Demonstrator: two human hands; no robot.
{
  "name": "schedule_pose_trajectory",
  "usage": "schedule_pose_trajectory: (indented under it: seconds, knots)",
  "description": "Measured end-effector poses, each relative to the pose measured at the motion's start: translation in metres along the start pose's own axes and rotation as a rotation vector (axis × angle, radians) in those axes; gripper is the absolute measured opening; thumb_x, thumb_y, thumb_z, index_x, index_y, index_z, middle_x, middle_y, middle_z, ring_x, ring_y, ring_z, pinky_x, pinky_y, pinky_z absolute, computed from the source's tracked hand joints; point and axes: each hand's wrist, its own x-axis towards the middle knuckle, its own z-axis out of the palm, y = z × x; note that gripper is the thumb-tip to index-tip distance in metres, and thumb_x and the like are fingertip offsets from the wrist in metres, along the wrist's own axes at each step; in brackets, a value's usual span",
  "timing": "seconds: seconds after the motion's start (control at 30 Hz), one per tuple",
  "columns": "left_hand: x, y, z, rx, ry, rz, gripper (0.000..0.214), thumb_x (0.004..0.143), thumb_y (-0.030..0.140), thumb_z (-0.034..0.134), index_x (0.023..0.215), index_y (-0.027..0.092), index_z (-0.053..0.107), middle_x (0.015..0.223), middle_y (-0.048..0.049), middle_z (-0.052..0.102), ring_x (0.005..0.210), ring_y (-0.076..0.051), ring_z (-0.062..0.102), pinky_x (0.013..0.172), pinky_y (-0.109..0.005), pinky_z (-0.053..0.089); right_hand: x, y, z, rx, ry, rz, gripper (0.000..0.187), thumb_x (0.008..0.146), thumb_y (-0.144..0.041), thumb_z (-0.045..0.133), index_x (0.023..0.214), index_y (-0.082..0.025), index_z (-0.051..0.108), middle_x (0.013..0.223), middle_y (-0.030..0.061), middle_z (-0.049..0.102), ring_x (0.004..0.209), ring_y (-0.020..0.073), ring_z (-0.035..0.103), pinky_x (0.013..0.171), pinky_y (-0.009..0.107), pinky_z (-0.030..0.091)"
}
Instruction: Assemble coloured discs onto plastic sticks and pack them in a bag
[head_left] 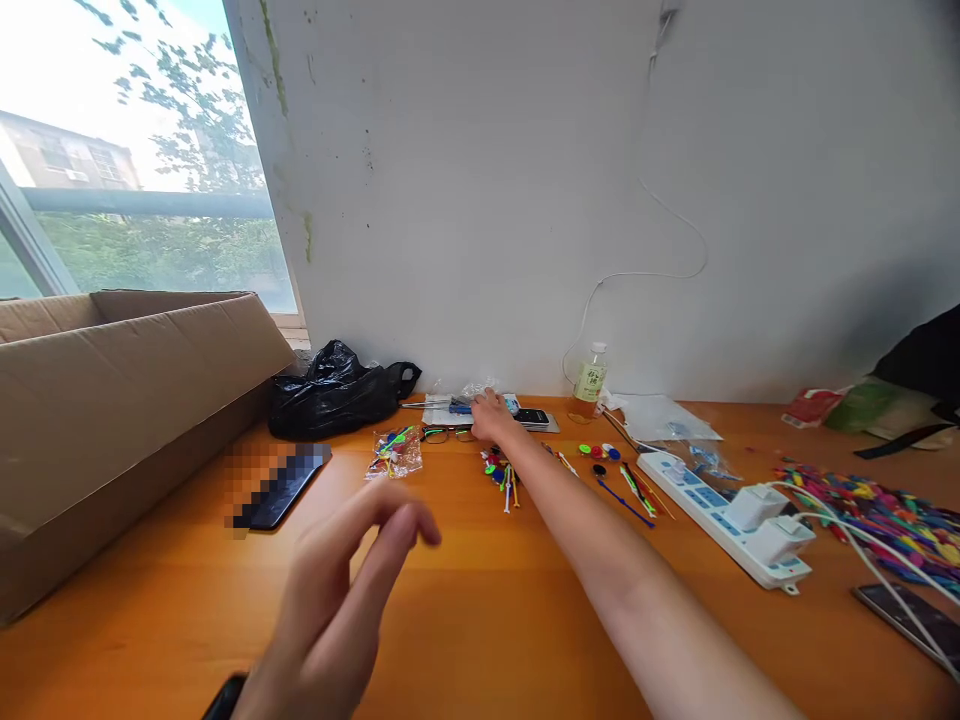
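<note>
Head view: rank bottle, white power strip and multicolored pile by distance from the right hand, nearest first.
1. Bottle: just right of the right hand, near the wall.
2. White power strip: farther right, closer to the camera.
3. Multicolored pile: far right, past the strip.

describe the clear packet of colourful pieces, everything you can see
The clear packet looks like thin, crinkled, glossy plastic. Inside are small pieces in green, yellow, red and white. It lies on the orange-brown table beside the eyeglasses; whether they touch is hard to tell. Neither the left hand nor the right hand touches it.
</note>
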Motion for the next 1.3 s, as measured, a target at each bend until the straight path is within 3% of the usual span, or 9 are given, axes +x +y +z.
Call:
schedule_pose_trajectory:
  seconds: [0.07, 0.17, 0.27, 0.4, 0.57, 0.7, 0.97, 1.1, 1.3]
  knots:
    - [0.037, -0.024, 0.012, 0.15, -0.198, 0.004, 0.027, 0.108, 0.037, 0.047, 0.11, 0.024, 0.071, 0.104, -0.0056, 0.076, 0.093, -0.024, 0.07, 0.083, -0.035, 0.056, -0.003, 0.002, 0.002, 0.003, 0.033, 0.002, 0.043, 0.087, -0.01, 0.06, 0.129, -0.008, 0.068, 0.143, 0.0229, 0.059, 0.14, 0.0375, 0.041, 0.114, 0.049, 0.036]
    - [0.069, -0.089, 0.029, 0.369, -0.306, 0.097, 0.037, 0.106, 0.038, 0.045, 0.134, 0.023, 0.064, 0.147, -0.0113, 0.063, 0.137, -0.033, 0.056, 0.111, -0.048, 0.046, -0.01, 0.005, 0.002, 0.013, 0.108, 0.003, 0.044, 0.089, -0.008, 0.056, 0.132, -0.007, 0.065, 0.143, 0.0227, 0.058, 0.135, 0.0351, 0.044, 0.109, 0.046, 0.04]
    - [0.068, -0.155, 0.037, 0.517, -0.353, 0.111, 0.05, 0.106, 0.039, 0.041, 0.153, 0.025, 0.051, 0.158, -0.0113, 0.053, 0.152, -0.036, 0.039, 0.122, -0.058, 0.032, -0.015, 0.009, -0.003, 0.027, 0.187, 0.003, 0.044, 0.09, -0.008, 0.053, 0.133, -0.008, 0.063, 0.144, 0.0217, 0.057, 0.131, 0.0338, 0.045, 0.105, 0.045, 0.042]
    - [0.053, -0.194, 0.032, 0.535, -0.355, 0.091, 0.04, 0.106, 0.041, 0.043, 0.136, 0.026, 0.066, 0.143, -0.0136, 0.065, 0.137, -0.036, 0.056, 0.116, -0.058, 0.039, -0.02, 0.019, -0.02, 0.063, 0.32, 0.026, 0.049, 0.094, -0.009, 0.048, 0.142, -0.007, 0.055, 0.151, 0.0221, 0.052, 0.131, 0.0347, 0.044, 0.105, 0.047, 0.04]
    - [0.059, -0.185, 0.022, 0.459, -0.156, 0.039, 0.039, 0.102, 0.046, 0.051, 0.129, 0.022, 0.066, 0.142, -0.0147, 0.065, 0.144, -0.04, 0.049, 0.118, -0.061, 0.036, -0.047, 0.024, -0.048, 0.178, 0.553, 0.081, 0.041, 0.102, -0.017, 0.043, 0.14, -0.008, 0.057, 0.144, 0.0215, 0.058, 0.133, 0.0345, 0.045, 0.11, 0.049, 0.038]
    - [0.068, -0.152, 0.024, 0.301, -0.049, 0.021, 0.052, 0.102, 0.048, 0.054, 0.145, 0.02, 0.053, 0.155, -0.0165, 0.054, 0.152, -0.038, 0.039, 0.122, -0.057, 0.035, -0.103, 0.009, -0.066, 0.774, 0.844, 0.002, 0.019, 0.1, -0.027, 0.055, 0.101, -0.018, 0.072, 0.104, 0.0107, 0.073, 0.101, 0.0262, 0.065, 0.095, 0.041, 0.051]
    - [0.077, -0.077, 0.047, -0.427, -0.43, -0.142, 0.048, 0.095, 0.049, 0.07, 0.135, 0.023, 0.064, 0.128, -0.0115, 0.073, 0.119, -0.028, 0.069, 0.098, -0.037, 0.056, -0.188, -0.028, -0.075, 1.64, 0.429, 0.015, 0.033, 0.08, -0.04, 0.085, 0.104, -0.024, 0.069, 0.089, 0.0003, 0.067, 0.081, 0.0177, 0.069, 0.079, 0.033, 0.059]
    - [0.071, -0.079, 0.069, -0.524, -0.526, -0.236, 0.04, 0.092, 0.053, 0.072, 0.081, 0.014, 0.071, 0.075, -0.0053, 0.072, 0.069, -0.016, 0.066, 0.067, -0.027, 0.053, -0.19, -0.031, -0.051, 1.701, 0.257, 0.128, 0.04, 0.073, -0.046, 0.09, 0.097, -0.021, 0.071, 0.089, 0.0018, 0.07, 0.081, 0.019, 0.071, 0.08, 0.034, 0.059]
    - [0.057, -0.098, 0.084, -0.567, -0.444, -0.315, 0.047, 0.082, 0.054, 0.082, 0.07, 0.016, 0.056, 0.061, 0.0022, 0.06, 0.056, -0.01, 0.053, 0.055, -0.021, 0.04, -0.186, -0.031, -0.018, 1.724, 0.064, 0.11, 0.045, 0.06, -0.042, 0.098, 0.088, -0.017, 0.073, 0.086, 0.0022, 0.074, 0.079, 0.0178, 0.07, 0.079, 0.032, 0.058]
